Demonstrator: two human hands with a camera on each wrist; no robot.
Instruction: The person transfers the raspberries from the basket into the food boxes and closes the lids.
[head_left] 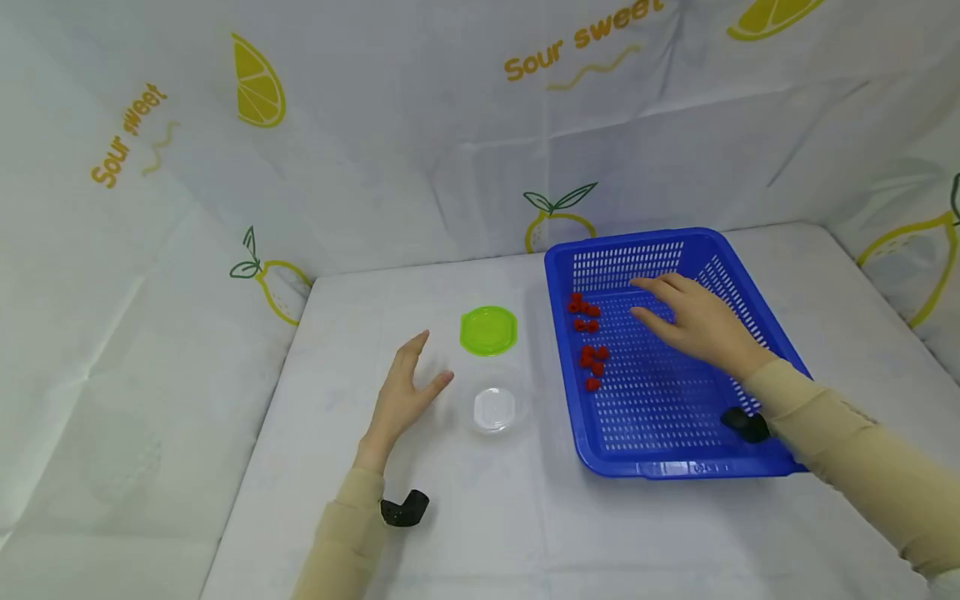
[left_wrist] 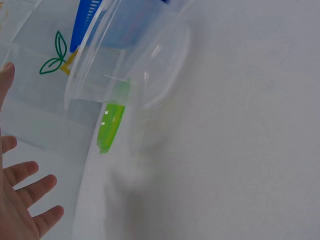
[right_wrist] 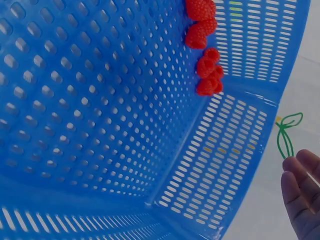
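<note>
My left hand [head_left: 400, 400] hovers left of a clear round plastic bowl [head_left: 493, 409], fingers apart and nothing held. In the left wrist view the bowl [left_wrist: 132, 55] shows its rim, with the spread fingers [left_wrist: 37, 190] away from it. A bright green lid [head_left: 488, 331] lies just behind the bowl. Over the blue basket [head_left: 660, 467] is my right hand [head_left: 697, 323], its fingers relaxed and holding nothing. Several red raspberries [head_left: 587, 354] lie along the basket's left side, left of that hand; the right wrist view shows these raspberries [right_wrist: 202, 55] near a basket corner.
The basket has tall slotted walls and stands on the right of the white table [head_left: 480, 533]. A white cloth [head_left: 390, 150] printed with lemons hangs behind the table. Each wrist carries a black camera mount, such as the left mount [head_left: 405, 508].
</note>
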